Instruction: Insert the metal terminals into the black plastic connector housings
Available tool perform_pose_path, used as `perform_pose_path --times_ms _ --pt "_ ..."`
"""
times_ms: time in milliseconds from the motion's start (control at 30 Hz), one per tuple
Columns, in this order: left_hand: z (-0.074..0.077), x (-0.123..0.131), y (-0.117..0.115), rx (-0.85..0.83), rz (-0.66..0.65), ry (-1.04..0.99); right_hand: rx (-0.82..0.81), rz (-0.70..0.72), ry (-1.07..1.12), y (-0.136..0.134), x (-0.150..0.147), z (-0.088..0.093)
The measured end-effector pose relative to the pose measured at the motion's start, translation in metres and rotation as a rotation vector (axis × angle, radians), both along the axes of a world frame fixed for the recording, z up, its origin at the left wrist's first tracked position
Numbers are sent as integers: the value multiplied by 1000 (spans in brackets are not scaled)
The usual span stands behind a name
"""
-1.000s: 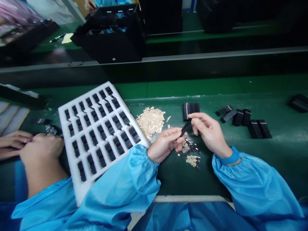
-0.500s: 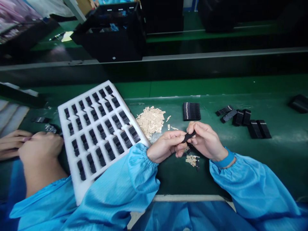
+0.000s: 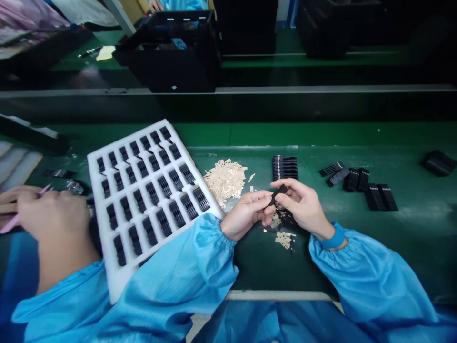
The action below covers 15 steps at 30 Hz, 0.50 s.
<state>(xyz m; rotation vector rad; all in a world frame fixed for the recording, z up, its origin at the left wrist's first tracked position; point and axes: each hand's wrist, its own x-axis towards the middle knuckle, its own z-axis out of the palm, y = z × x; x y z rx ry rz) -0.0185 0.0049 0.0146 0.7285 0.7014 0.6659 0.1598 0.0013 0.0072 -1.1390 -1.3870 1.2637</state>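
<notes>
Green workbench [image 3: 403, 257], foam tray [image 3: 103, 224] beside loose tan strips [image 3: 224, 181].

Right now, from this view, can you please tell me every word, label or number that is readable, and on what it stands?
No text can be read in this view.
Black plastic crate: small white marks along its top rim, too small to read.
Small white label on the crate's front: too small to read.
Pale yellow slip of paper: too blurred to read.
Stack of black parts: light marks along one edge, no letters visible.
</notes>
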Motion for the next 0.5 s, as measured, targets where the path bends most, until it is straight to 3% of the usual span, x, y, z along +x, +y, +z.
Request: perform_pose_path --times_ms 133,233,400,500 --pt "-5 3 0 267 61 286 -180 69 91 8 12 2" --pt "-8 5 1 324 48 361 -276 84 83 15 21 4" --pt "-8 9 2 225 125 283 -117 -325 288 27 29 2" --pt "-6 9 1 242 120 267 -5 -410 -58 29 30 -4"
